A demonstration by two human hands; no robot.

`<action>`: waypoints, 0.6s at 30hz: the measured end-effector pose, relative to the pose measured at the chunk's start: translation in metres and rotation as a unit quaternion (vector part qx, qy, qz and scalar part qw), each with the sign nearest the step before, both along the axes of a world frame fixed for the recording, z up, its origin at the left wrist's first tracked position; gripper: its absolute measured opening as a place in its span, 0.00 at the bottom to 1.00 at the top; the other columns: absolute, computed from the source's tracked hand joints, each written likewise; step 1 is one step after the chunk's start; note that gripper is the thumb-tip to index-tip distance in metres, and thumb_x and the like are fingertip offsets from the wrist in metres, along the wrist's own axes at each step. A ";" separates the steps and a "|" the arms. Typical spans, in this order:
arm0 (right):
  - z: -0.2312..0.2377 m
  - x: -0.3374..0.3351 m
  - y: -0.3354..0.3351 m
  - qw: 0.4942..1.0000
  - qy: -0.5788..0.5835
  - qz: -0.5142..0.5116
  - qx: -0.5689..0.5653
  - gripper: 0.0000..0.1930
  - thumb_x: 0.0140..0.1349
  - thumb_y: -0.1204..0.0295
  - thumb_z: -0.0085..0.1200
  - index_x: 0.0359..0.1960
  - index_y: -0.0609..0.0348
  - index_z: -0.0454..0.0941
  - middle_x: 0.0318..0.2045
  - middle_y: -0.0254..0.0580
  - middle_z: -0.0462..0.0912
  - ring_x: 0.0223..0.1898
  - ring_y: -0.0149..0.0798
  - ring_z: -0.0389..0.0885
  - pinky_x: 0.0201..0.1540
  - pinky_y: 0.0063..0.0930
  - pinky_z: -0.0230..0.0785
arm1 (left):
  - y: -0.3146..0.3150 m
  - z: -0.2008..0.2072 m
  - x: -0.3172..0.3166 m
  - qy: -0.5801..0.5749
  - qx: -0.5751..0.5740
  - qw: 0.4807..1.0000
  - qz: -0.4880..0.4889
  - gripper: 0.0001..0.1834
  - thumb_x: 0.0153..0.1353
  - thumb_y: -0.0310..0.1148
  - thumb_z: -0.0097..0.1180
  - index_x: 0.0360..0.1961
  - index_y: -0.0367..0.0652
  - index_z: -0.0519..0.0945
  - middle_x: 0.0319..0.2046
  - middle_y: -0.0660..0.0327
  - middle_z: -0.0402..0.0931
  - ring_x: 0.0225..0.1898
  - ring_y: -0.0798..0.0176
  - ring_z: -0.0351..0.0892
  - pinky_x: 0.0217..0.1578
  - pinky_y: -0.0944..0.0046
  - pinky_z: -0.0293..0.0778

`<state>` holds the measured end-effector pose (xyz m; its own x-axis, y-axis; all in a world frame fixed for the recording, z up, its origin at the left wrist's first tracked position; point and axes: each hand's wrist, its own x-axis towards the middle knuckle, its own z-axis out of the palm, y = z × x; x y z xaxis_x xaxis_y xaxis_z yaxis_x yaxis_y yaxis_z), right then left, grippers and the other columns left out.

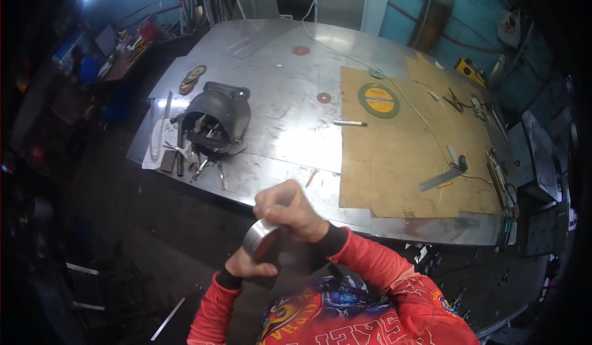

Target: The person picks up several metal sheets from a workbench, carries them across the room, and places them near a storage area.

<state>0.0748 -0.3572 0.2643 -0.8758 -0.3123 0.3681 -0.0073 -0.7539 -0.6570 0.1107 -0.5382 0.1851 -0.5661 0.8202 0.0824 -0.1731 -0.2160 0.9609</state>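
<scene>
In front of my body, just off the table's near edge, a roll of silver tape [261,236] is held between both hands. My left hand [250,267] grips the roll from below, its thumb stretched along the lower side. Above it, my right hand [292,211] is closed, with curled fingers and thumb pressed at the roll's upper edge. Whether a strip has been pulled loose cannot be made out.
On the metal table [277,92] lie a dark welding helmet [217,120] beside clamps, cardboard [394,160], a green-rimmed disc [378,100], a marker [350,123] and a try square [441,177]. A cable [394,81] crosses the tabletop. A gas cylinder [435,15] stands behind.
</scene>
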 end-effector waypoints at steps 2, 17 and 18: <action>0.009 -0.007 -0.035 0.993 -0.092 0.034 0.060 0.15 0.61 0.65 0.58 0.19 0.56 0.74 0.17 0.23 0.69 0.18 0.16 0.59 0.18 0.16 0.47 | -0.027 -0.004 0.013 -0.008 0.008 0.989 0.150 0.45 0.45 0.41 0.71 0.61 0.36 0.63 0.60 0.58 0.61 0.64 0.62 0.56 0.62 0.62 0.53; -0.267 -0.349 0.196 0.442 0.002 -0.439 0.782 0.36 0.49 0.60 0.65 0.58 0.60 0.64 0.58 0.55 0.66 0.56 0.55 0.67 0.56 0.44 0.65 | -0.238 -0.086 0.075 -0.415 0.020 0.509 0.754 0.38 0.45 0.79 0.45 0.19 0.50 0.68 0.15 0.67 0.66 0.15 0.70 0.63 0.15 0.72 0.58; -0.265 -0.357 0.197 0.417 -0.018 -0.418 0.807 0.38 0.48 0.59 0.66 0.60 0.61 0.62 0.58 0.56 0.66 0.57 0.55 0.67 0.58 0.44 0.63 | -0.206 -0.056 0.060 -0.409 0.064 0.427 0.804 0.34 0.52 0.73 0.45 0.26 0.49 0.74 0.21 0.66 0.71 0.20 0.68 0.68 0.21 0.69 0.65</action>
<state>-0.2826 -0.1607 -0.0002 -0.9225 0.2927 0.2515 0.2077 0.9259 -0.3156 0.1711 -0.7445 0.1286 -0.2709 -0.6646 -0.6964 0.0324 -0.7293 0.6834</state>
